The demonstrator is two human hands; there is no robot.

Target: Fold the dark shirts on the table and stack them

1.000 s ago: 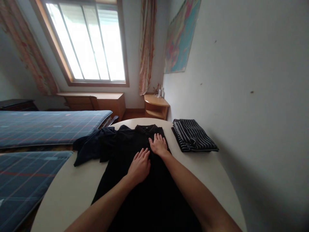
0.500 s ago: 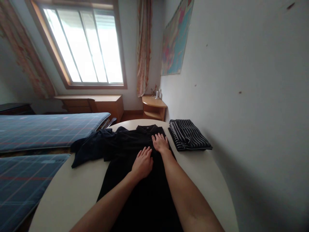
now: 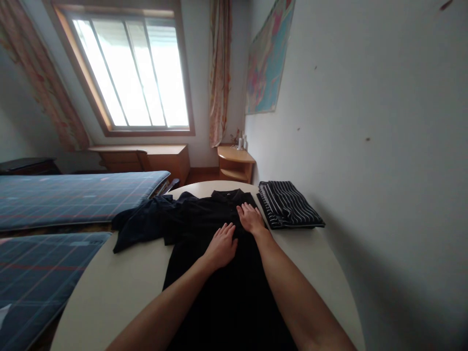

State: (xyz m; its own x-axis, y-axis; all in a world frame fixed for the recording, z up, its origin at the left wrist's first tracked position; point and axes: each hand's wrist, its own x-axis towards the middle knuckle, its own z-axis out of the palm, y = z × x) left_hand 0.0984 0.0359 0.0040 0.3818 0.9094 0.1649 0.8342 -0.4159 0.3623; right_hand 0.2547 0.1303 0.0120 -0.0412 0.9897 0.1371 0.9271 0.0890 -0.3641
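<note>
The black shirt [image 3: 226,292] lies spread on the round table [image 3: 95,292], collar [image 3: 228,195] toward the far edge, its lower part running down toward my view between the forearms. What has changed over the last second: shirt and hands have slid a little to the right, so the collar now sits nearer the folded striped cloth [image 3: 290,204]. I take that as the palms pushing or dragging the fabric along — shifting it rather than gathering it.

I see the right hand [image 3: 251,218] palm down on the upper chest, just below the collar, fingers extended and slightly parted. The left hand [image 3: 221,247] rests lower and closer to the middle, fingers extended and near together; I make out no fabric pinched in either, though the undersides are hidden from me.

To the left, the short sleeve [image 3: 174,229] meets a crumpled navy cloth [image 3: 141,226] — which one overlaps the other I can't tell. The striped cloth is just beside the shirt on its right, apart from it. Farther out I have two plaid mattresses on the left, a corner shelf [image 3: 236,155] and the window [image 3: 135,73].
</note>
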